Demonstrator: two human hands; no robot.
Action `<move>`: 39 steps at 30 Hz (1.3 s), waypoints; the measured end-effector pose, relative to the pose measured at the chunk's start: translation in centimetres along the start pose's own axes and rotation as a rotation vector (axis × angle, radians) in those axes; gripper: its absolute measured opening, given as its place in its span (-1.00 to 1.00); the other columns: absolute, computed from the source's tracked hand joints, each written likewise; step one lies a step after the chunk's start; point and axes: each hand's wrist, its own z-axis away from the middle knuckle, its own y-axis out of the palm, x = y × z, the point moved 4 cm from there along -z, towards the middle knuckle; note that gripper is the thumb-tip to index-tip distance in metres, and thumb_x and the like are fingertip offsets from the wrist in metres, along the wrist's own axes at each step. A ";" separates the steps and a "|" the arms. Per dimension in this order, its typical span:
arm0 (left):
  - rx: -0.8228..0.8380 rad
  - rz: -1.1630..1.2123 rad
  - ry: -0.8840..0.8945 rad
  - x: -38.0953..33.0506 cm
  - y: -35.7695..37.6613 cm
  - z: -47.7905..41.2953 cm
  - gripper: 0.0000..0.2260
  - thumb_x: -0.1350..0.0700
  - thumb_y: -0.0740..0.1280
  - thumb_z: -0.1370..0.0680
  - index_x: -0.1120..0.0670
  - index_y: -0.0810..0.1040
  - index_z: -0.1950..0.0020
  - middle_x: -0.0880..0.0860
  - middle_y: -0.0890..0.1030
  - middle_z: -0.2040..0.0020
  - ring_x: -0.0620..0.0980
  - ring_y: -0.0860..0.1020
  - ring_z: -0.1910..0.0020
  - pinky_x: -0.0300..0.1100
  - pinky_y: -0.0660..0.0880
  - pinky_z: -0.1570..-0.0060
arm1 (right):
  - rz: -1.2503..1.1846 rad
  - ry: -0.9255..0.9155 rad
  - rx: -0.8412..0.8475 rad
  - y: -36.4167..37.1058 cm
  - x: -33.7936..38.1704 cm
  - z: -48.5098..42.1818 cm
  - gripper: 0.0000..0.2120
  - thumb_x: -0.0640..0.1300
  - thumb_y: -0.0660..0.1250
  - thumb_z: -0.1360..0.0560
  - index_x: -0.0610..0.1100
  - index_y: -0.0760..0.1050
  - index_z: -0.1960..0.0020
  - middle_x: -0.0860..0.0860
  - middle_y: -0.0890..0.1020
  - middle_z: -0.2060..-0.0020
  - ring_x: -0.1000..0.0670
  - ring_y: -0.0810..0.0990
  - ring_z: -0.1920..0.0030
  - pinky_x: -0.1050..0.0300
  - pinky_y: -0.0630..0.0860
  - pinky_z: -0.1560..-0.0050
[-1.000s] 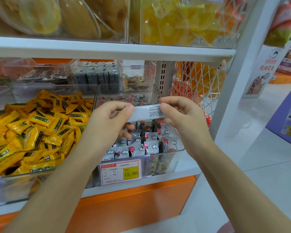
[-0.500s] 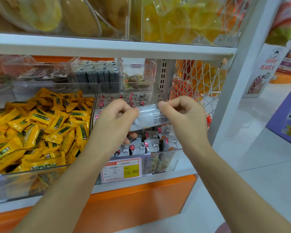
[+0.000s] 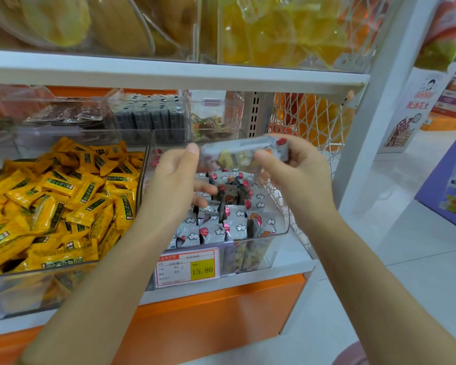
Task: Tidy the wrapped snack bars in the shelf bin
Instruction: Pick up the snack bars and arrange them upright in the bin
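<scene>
Fingers [image 3: 267, 157] of the right hand [image 3: 298, 177] pinch one bar [image 3: 234, 154] by its right end, thumb in front and the others curled behind the wrapper. The bar lies level, its clear window with pale pieces turned to the camera and a red mark at the gripped end. Just left of it, the left hand [image 3: 173, 180] has its thumb raised beside the bar's left end; whether it touches or stands a hair apart I cannot tell. That hand's other fingers lie loose and nearly straight below the bar, holding nothing. Both forearms reach up from the lower edge, palms half facing each other.

Below the fingers sits one clear bin [image 3: 279, 233], with the other bars [image 3: 216, 230] standing on end in rows; they overlap too much to count. One price tag [image 3: 187, 267] reading 15.80 hangs on the bin's front, below the left wrist. Left of the left hand, a second bin [image 3: 16, 291] holds a heap of yellow packets [image 3: 63, 196]. Right of the right hand stands one white mesh panel [image 3: 313, 122].

Half a second ago both hands pinched the bar, its white printed back to the camera. Now the window side shows, only the right hand plainly grips, and the bar sits higher above the bin.
</scene>
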 end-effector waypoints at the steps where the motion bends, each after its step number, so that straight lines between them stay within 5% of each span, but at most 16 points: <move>1: -0.017 -0.081 0.031 -0.1 0.1 -0.3 -0.82 -0.01 0.13 -0.61 0.03 0.44 -0.11 -0.04 0.58 0.04 -0.14 0.59 0.31 -0.19 0.55 0.36 | 0.009 0.010 -0.081 -0.6 -0.3 -0.4 -0.85 -0.19 0.43 -0.42 -0.08 0.57 0.03 -0.02 0.64 0.18 -0.06 0.59 0.22 0.04 0.58 0.17; 5: -0.050 -0.559 0.217 -0.1 0.2 -1.5 -0.68 0.12 0.22 -0.57 0.05 0.42 -0.33 -0.03 0.49 -0.23 -0.21 0.47 0.03 -0.28 0.45 -0.03 | 0.103 0.005 -0.253 -2.0 -1.1 -1.0 -0.82 -0.12 0.46 -0.37 -0.07 0.51 0.07 0.03 0.61 0.20 0.02 0.59 0.19 -0.02 0.59 0.08; 8: 0.116 -0.919 0.294 0.5 1.6 -2.7 -0.60 0.01 0.21 -0.57 0.06 0.36 -0.39 0.05 0.39 -0.37 0.02 0.33 -0.31 -0.04 0.25 -0.29 | 0.096 -0.007 -0.243 -1.9 -1.3 -1.2 -0.81 -0.12 0.45 -0.38 0.04 0.45 0.14 0.09 0.58 0.24 0.07 0.57 0.23 0.06 0.58 0.14; 13: 0.377 -1.298 0.208 1.9 4.7 -4.9 -0.55 -0.21 0.16 -0.54 0.03 0.42 -0.31 0.07 0.40 -0.30 0.12 0.26 -0.32 0.07 0.23 -0.22 | 0.100 0.005 -0.234 -1.2 -1.9 -1.4 -0.84 -0.14 0.44 -0.41 -0.01 0.46 0.11 0.09 0.56 0.26 0.09 0.54 0.26 0.14 0.51 0.18; 16: 0.343 -1.297 0.195 2.1 5.2 -5.8 -0.71 -0.19 0.26 -0.50 -0.01 0.53 -0.05 0.08 0.44 -0.12 0.13 0.29 -0.26 0.02 0.22 -0.09 | 0.092 0.030 -0.217 -0.8 -2.1 -1.4 -0.84 -0.13 0.43 -0.41 -0.08 0.48 0.06 0.04 0.57 0.24 0.00 0.56 0.21 0.09 0.52 0.15; 21: 0.349 -1.251 0.175 2.3 5.0 -5.9 -0.75 -0.16 0.41 -0.40 -0.02 0.50 0.12 0.00 0.41 0.03 0.08 0.31 -0.18 -0.04 0.15 0.04 | 0.115 0.008 -0.190 -0.5 -2.0 -1.3 -0.84 -0.12 0.42 -0.42 0.01 0.44 0.12 0.12 0.52 0.27 0.11 0.49 0.28 0.40 0.39 0.28; 26: 0.410 -1.070 0.170 1.6 4.1 -4.8 -0.77 0.00 0.49 -0.37 -0.03 0.43 0.25 -0.14 0.43 0.18 -0.02 0.42 0.08 -0.05 0.36 -0.04 | 0.128 0.022 -0.144 -0.2 -1.6 -1.8 -0.87 -0.14 0.41 -0.44 -0.10 0.48 0.05 0.04 0.56 0.22 0.02 0.55 0.18 0.10 0.51 0.13; 29: 0.433 -1.030 0.197 1.4 3.4 -4.0 -0.78 0.07 0.47 -0.38 -0.05 0.42 0.26 -0.11 0.49 0.13 -0.01 0.46 0.06 -0.01 0.40 -0.07 | 0.250 0.000 -0.018 0.7 -1.4 -3.0 -0.87 -0.17 0.39 -0.46 -0.19 0.48 0.07 -0.08 0.56 0.19 -0.09 0.57 0.14 -0.08 0.54 0.09; 31: 0.412 -1.019 0.215 1.2 3.0 -3.5 -0.78 0.06 0.46 -0.38 -0.07 0.40 0.26 -0.11 0.48 0.14 -0.04 0.46 0.14 -0.06 0.41 0.02 | 0.418 -0.050 0.062 1.5 -1.5 -4.1 -0.83 -0.14 0.40 -0.46 -0.20 0.49 0.02 -0.04 0.56 0.17 -0.03 0.52 0.17 0.07 0.45 0.15; 35: 0.366 -0.991 0.246 1.2 2.4 -2.7 -0.80 0.04 0.46 -0.39 -0.10 0.43 0.23 -0.08 0.52 0.06 -0.02 0.46 0.01 -0.06 0.41 -0.05 | 0.715 -0.117 0.328 4.0 -1.8 -6.1 -0.56 -0.08 0.41 -0.45 -0.25 0.45 -0.25 -0.13 0.55 -0.15 -0.09 0.50 -0.15 0.22 0.32 -0.02; 39: 0.306 -0.921 0.270 1.0 1.6 -2.1 -0.89 0.01 0.43 -0.42 -0.07 0.51 0.14 -0.16 0.47 0.05 -0.13 0.40 -0.02 -0.19 0.32 0.06 | 0.949 -0.199 0.609 7.0 -2.6 -6.2 -0.55 -0.10 0.39 -0.47 -0.26 0.43 -0.29 -0.13 0.53 -0.07 -0.05 0.46 -0.04 0.20 0.30 0.05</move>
